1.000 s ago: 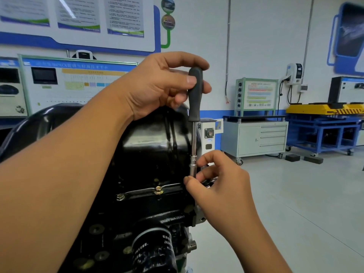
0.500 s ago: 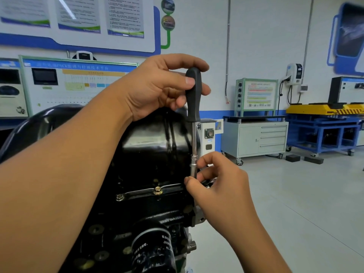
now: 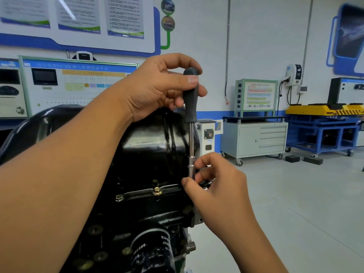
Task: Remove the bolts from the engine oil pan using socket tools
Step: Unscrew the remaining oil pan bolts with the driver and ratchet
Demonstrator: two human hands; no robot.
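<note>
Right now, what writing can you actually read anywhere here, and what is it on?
"JX", "KL" with Chinese characters: oil filter, partly cut off.
"PACK" amid Chinese characters: blue header of the training panel, rest blurred.
Wall posters: too blurred.
Small display stand: too small.

Glossy black oil pan [image 3: 149, 138], dark-grey handle [image 3: 190, 99]

I see a glossy black oil pan [image 3: 149, 146] on the engine. A socket driver [image 3: 191, 123] (dark grey handle, slim steel shaft) stands upright at its right flange edge. Two bolts [image 3: 157, 191] sit in the near flange.
</note>
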